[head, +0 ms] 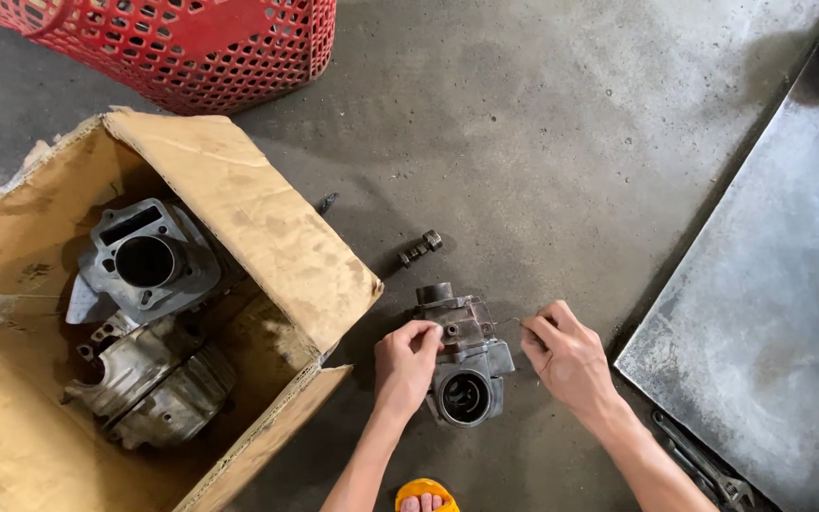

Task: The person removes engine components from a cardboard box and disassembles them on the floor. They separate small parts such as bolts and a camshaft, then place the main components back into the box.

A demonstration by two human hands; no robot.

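On the concrete floor (542, 142), head view: engine cylinder head (464, 356) beside the cardboard box (258, 218). Left hand (408, 358) fingers grip its left edge. Right hand (569, 356) fingers pinch a thin wire (509, 321) touching the head. Loose bolt (421, 247) lies just beyond.

red basket (191, 47) | cardboard box (267, 218) | bolt (421, 248) | metal sheet (770, 322)

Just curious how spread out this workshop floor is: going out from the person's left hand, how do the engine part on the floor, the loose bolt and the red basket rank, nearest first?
From the left hand:
1. Engine part: touching the hand, just to its right.
2. Loose bolt: on the floor above the hand.
3. Red basket: far off at the top left.
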